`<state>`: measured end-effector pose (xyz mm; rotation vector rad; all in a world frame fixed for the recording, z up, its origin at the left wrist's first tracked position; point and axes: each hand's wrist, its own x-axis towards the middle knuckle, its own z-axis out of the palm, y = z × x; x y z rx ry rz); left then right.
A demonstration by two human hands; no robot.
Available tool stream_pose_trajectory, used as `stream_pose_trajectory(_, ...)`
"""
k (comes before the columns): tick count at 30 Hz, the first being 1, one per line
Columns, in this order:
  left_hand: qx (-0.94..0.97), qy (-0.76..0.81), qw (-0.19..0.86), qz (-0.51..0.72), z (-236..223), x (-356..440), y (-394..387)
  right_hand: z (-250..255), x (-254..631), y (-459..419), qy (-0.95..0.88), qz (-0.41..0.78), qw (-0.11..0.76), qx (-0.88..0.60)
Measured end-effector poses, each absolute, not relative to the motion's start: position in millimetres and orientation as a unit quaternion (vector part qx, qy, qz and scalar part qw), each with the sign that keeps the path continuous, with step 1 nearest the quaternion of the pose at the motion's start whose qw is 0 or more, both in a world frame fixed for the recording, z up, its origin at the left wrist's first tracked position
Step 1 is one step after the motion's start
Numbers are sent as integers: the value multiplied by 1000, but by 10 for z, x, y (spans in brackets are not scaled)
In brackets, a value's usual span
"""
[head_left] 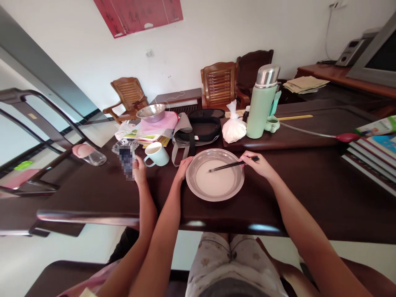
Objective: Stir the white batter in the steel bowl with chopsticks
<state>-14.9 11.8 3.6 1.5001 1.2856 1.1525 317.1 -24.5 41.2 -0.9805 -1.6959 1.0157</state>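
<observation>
A round metal bowl with a white liquid in it sits on the dark wooden table in front of me. My right hand pinches a pair of dark chopsticks whose tips dip into the liquid. My left hand grips the bowl's left rim. To the left, another person's hand holds up a blurred object.
A pale green mug stands left of the bowl. Behind it are a black bag, a knotted white plastic bag and a green thermos. Stacked books lie at the right. A pink-capped bottle lies far left.
</observation>
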Motion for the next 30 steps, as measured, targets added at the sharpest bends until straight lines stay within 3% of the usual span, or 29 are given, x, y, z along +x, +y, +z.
stream_pose_trajectory(4,592,516,413,462,45,-135,101,430,3193,-248,-643,395,492,-435)
stream_pose_trajectory(10,583,527,412,462,79,-113,82,420,3163,-250,-689,418,441,-396)
stream_pose_trajectory(15,591,522,407,461,89,-110,78,432,3209,-244,-640,404,493,-429)
stream_pose_trajectory(20,591,522,410,459,64,-124,91,414,3177,-242,-681,429,442,-397)
stream_pose_trajectory(25,588,515,418,463,49,-130,100,413,3219,-228,-640,399,492,-435)
stream_pose_trajectory(30,583,522,417,463,50,-130,97,432,3174,-248,-670,425,453,-405)
